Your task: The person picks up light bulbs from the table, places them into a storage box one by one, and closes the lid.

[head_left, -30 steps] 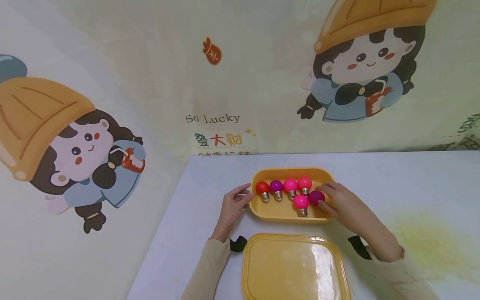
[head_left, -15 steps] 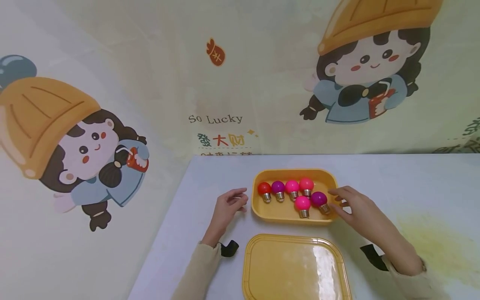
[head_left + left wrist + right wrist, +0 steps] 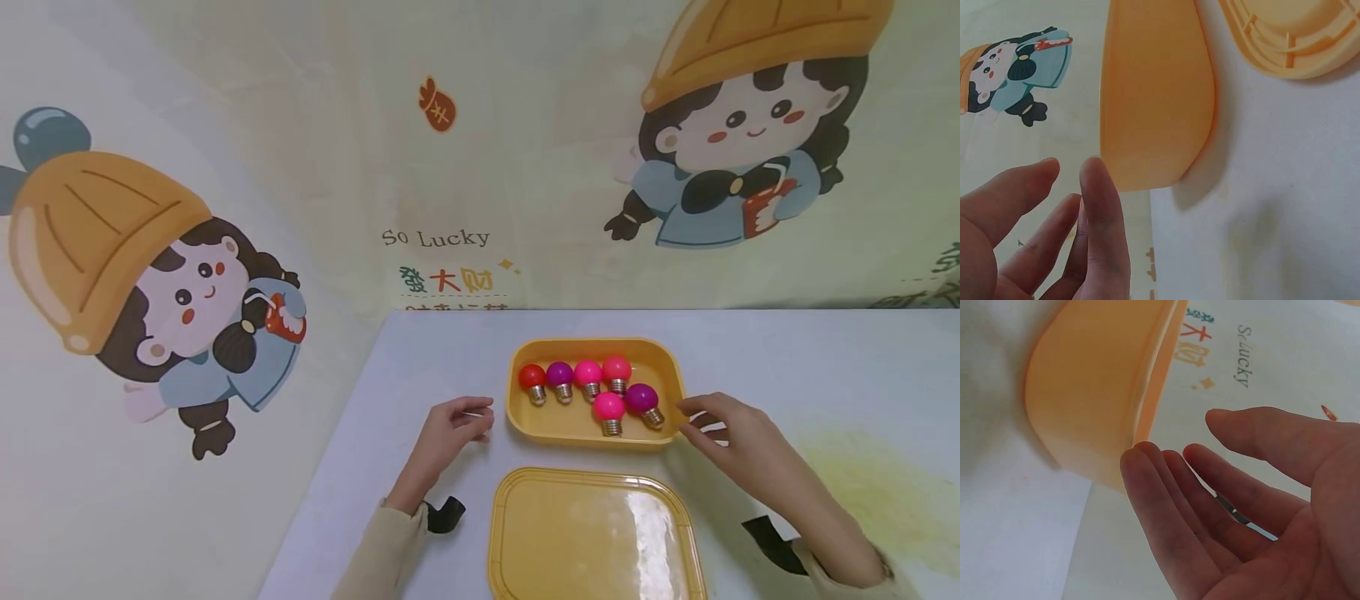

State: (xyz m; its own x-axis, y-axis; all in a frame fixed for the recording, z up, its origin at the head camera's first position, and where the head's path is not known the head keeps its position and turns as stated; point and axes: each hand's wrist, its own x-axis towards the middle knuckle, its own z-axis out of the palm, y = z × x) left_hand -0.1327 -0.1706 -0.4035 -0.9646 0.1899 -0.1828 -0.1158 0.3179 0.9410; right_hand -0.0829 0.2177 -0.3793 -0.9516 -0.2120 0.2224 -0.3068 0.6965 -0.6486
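An orange-yellow plastic box (image 3: 525, 425) stands on the table with several small round light bulbs in it. A red bulb (image 3: 532, 377), a purple bulb (image 3: 559, 375) and two pink ones line its far side. Nearer the front right lie another pink bulb (image 3: 608, 407) and a second purple bulb (image 3: 642, 398). Beside the box's left end, my left hand (image 3: 448, 433) hovers with relaxed fingers and nothing in it. At the right end, my right hand (image 3: 742, 437) has its fingertips right by the rim, fingers loosely bent, holding nothing. Both wrist views show the box's outer wall (image 3: 1157, 94).
In front of the box lies a matching yellow lid (image 3: 592, 533), running out of the bottom of the head view. The white table (image 3: 810, 358) meets a patterned wall (image 3: 540, 167) at the back. Dark straps hang near both sleeves.
My right hand has let go of the purple bulb at the front right and withdrawn rightward out of the box. My left hand has left the box's left end and moved left.
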